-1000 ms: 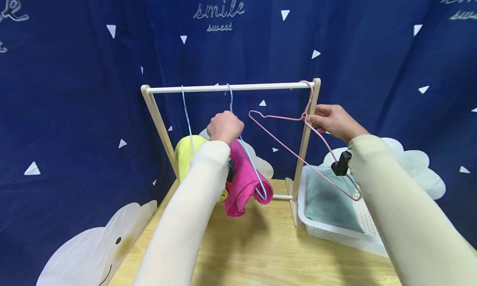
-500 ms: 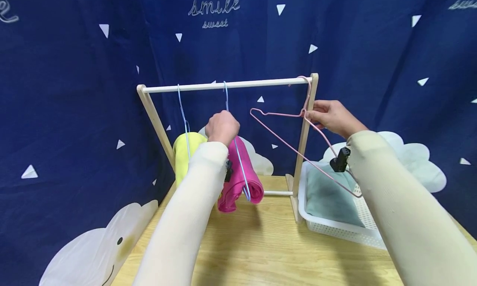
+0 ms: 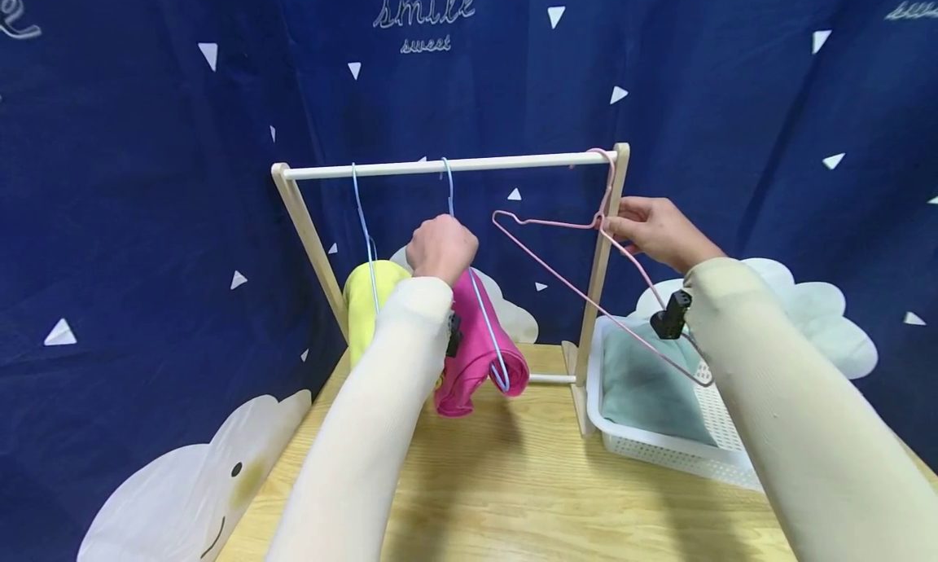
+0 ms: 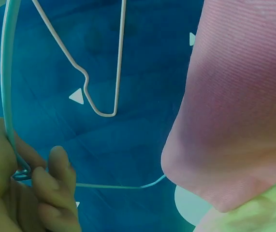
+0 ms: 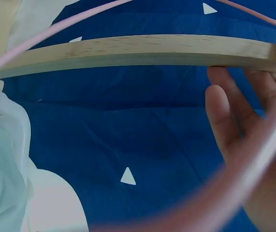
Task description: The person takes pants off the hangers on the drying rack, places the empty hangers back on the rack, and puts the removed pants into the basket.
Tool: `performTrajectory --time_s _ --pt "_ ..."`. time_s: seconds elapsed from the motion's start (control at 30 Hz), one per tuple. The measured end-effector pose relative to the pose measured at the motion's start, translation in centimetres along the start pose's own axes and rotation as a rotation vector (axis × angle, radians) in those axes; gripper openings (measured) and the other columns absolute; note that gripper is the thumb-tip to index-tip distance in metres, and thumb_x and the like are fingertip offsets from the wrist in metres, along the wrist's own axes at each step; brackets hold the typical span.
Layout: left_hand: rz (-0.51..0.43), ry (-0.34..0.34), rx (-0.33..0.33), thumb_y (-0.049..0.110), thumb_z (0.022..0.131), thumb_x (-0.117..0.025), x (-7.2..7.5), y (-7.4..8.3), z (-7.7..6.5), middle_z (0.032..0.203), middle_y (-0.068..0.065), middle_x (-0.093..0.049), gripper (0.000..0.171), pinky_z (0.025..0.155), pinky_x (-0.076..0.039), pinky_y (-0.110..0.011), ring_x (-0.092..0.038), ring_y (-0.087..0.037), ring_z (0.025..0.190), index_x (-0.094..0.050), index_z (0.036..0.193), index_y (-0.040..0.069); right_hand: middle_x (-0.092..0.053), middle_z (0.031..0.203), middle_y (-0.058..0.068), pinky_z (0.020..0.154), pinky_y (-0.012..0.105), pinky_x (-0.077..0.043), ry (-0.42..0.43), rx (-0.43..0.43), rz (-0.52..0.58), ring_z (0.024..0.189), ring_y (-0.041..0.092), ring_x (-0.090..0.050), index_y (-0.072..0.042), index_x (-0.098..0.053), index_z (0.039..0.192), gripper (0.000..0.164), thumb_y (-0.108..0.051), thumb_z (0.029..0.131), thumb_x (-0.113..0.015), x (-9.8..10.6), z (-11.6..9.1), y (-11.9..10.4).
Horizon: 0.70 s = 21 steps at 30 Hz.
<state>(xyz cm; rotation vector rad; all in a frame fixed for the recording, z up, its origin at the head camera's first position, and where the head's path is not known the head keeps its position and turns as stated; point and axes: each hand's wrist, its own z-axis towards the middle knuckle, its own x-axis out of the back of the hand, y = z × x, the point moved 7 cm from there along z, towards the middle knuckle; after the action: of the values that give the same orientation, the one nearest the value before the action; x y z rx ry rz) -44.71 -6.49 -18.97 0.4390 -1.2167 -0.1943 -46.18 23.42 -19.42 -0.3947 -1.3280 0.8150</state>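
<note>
My left hand (image 3: 443, 248) grips the neck of a light blue hanger (image 3: 487, 326); in the left wrist view its curled fingers (image 4: 53, 186) are beside the wire. The hanger hooks over the rack's white rod (image 3: 513, 164) and carries a rolled magenta cloth (image 3: 469, 366). At the right end, my right hand (image 3: 655, 230) holds the rack's wooden post (image 3: 599, 273), fingers behind it. Its thumb lies right at the neck of a bare pink hanger (image 3: 553, 270), which hangs from the rod. Further left, a second blue hanger (image 3: 361, 212) bears a yellow cloth (image 3: 359, 301), partly hidden by my left sleeve.
A white basket (image 3: 677, 458) with a folded grey-green cloth (image 3: 648, 387) stands right of the rack on the wooden table (image 3: 557, 497). Behind hangs a dark blue curtain (image 3: 146, 179) with white triangles and clouds.
The magenta cloth and its hanger swing left, then partly back right, with my left hand at the neck. The head view shifts slightly. My right hand stays at the post.
</note>
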Motion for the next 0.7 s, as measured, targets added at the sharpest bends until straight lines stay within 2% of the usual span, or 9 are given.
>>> performTrajectory --time_s 0.2,0.4,0.47,0.57,0.7 --pt "-0.009 0.007 -0.015 0.021 0.092 -0.049 0.05 0.44 0.34 0.09 -0.011 -0.068 0.027 0.071 -0.056 -0.043 -0.066 -0.028 0.086 -0.063 0.071 0.012 -0.067 0.123 0.013 0.083 0.028 -0.054 -0.003 0.007 0.0 0.112 0.028 -0.06 -0.014 -0.062 0.128 0.044 -0.046 0.099 -0.054 0.18 -0.01 0.07" --pt "-0.022 -0.007 -0.01 0.019 0.093 -0.05 -0.31 0.75 0.25 0.091 -0.011 -0.068 0.028 0.073 -0.057 -0.043 -0.066 -0.028 0.088 -0.064 0.07 0.012 -0.066 0.126 0.013 0.097 0.046 -0.054 -0.023 -0.005 -0.001 0.115 0.029 -0.06 -0.014 -0.06 0.129 0.044 -0.047 0.099 -0.054 0.07 -0.05 0.38" --pt "-0.02 0.003 -0.008 0.019 0.093 -0.05 -0.19 0.77 0.22 0.09 -0.011 -0.068 0.028 0.072 -0.057 -0.043 -0.066 -0.029 0.088 -0.064 0.069 0.012 -0.067 0.125 0.012 0.098 0.049 -0.053 -0.02 -0.002 0.009 0.115 0.029 -0.061 -0.014 -0.06 0.129 0.045 -0.047 0.099 -0.055 0.04 0.02 0.27" --pt "-0.027 0.026 -0.005 0.019 0.093 -0.049 0.08 0.75 0.14 0.089 -0.011 -0.068 0.029 0.073 -0.057 -0.044 -0.067 -0.029 0.088 -0.063 0.068 0.011 -0.07 0.121 0.009 0.096 0.047 -0.054 -0.01 0.01 0.016 0.112 0.026 -0.062 -0.014 -0.06 0.128 0.044 -0.047 0.098 -0.056 0.03 0.07 0.03" --pt "-0.106 0.012 0.018 0.022 0.094 -0.046 0.22 0.63 -0.06 0.085 -0.009 -0.064 0.031 0.075 -0.054 -0.043 -0.064 -0.028 0.087 -0.059 0.068 0.013 -0.07 0.12 0.007 0.094 0.044 -0.055 -0.009 0.011 0.009 0.11 0.023 -0.062 -0.015 -0.061 0.128 0.045 -0.048 0.098 -0.056 0.1 -0.03 0.08"
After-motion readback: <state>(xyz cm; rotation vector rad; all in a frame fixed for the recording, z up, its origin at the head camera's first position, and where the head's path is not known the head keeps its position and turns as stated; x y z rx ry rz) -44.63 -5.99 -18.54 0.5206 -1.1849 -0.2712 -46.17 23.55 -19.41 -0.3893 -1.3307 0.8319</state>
